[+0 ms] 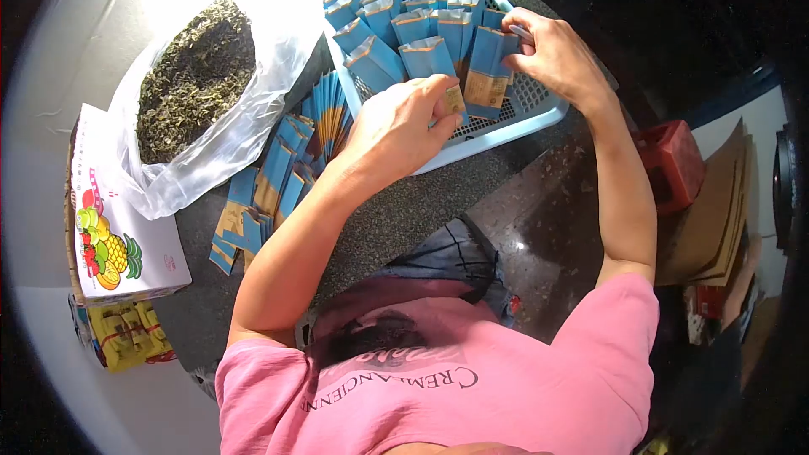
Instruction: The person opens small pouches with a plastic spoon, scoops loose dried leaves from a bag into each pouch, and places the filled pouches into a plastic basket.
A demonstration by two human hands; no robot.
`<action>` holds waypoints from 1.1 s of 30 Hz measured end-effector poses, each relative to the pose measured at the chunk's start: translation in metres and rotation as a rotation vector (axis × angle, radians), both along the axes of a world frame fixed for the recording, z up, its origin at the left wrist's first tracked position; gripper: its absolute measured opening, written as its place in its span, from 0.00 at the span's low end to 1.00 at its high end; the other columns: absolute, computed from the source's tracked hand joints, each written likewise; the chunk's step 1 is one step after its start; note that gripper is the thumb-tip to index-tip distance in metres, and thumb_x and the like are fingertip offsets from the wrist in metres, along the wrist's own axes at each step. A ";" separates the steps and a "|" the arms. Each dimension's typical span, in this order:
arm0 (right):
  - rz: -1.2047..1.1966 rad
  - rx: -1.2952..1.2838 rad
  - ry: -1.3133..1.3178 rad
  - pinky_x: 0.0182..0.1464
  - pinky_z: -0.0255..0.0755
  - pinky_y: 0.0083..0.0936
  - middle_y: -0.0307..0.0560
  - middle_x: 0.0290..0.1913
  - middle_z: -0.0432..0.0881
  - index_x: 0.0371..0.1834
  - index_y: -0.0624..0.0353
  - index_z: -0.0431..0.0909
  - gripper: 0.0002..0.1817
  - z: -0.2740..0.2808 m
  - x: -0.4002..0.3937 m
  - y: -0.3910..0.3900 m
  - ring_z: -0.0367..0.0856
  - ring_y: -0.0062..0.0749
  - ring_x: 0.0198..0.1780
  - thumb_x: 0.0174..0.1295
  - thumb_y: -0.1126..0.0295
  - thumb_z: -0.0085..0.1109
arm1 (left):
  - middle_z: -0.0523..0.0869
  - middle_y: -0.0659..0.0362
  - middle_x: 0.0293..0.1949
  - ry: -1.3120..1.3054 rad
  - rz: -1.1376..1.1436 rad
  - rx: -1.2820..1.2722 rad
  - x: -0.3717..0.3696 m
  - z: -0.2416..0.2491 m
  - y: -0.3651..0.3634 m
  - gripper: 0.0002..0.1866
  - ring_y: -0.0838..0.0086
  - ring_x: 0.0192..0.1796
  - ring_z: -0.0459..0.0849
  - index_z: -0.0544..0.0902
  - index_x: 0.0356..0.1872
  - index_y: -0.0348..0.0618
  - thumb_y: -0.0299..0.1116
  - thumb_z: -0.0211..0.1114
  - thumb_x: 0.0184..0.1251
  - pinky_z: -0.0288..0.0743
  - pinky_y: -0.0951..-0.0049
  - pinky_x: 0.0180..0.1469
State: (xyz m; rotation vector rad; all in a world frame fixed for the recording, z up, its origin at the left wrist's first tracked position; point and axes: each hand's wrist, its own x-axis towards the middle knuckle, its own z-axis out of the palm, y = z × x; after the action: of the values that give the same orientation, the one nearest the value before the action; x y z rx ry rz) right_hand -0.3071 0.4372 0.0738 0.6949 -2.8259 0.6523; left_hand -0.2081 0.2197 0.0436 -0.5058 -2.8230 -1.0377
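My left hand (pixel 404 122) is closed, thumb and fingers pinching a small blue and tan paper packet (pixel 455 101) at the front of a light blue plastic basket (pixel 491 136). To its right, my right hand (pixel 552 55) is closed around a short, slim, pale stick-like thing (pixel 521 32). Its fingertips are right at the edge of another blue and tan packet (pixel 487 76), which stands tilted in the basket. Behind both hands, rows of upright blue packets (pixel 413 27) fill most of the basket, their silvery tops showing.
Left of the basket, dried leaves (pixel 202 76) lie in an open clear plastic bag (pixel 282 59). Flat blue packets (pixel 274 168) are fanned on the dark speckled counter (pixel 379 232). A fruit-printed carton (pixel 126 236) stands left; a red plastic container (pixel 674 164) and cardboard sheets (pixel 712 219) are at right.
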 end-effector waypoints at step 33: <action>0.010 -0.139 -0.036 0.46 0.80 0.26 0.39 0.31 0.79 0.55 0.52 0.80 0.22 0.004 -0.021 0.025 0.79 0.24 0.34 0.56 0.71 0.72 | 0.86 0.55 0.36 0.113 0.015 -0.005 0.005 -0.001 0.002 0.12 0.59 0.42 0.86 0.85 0.44 0.42 0.37 0.66 0.63 0.79 0.61 0.46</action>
State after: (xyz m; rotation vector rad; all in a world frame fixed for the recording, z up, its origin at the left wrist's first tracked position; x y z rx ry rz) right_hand -0.3281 0.4625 0.0778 0.6796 -2.7778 0.8615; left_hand -0.2030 0.2212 0.0422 -0.5250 -2.7268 -0.9675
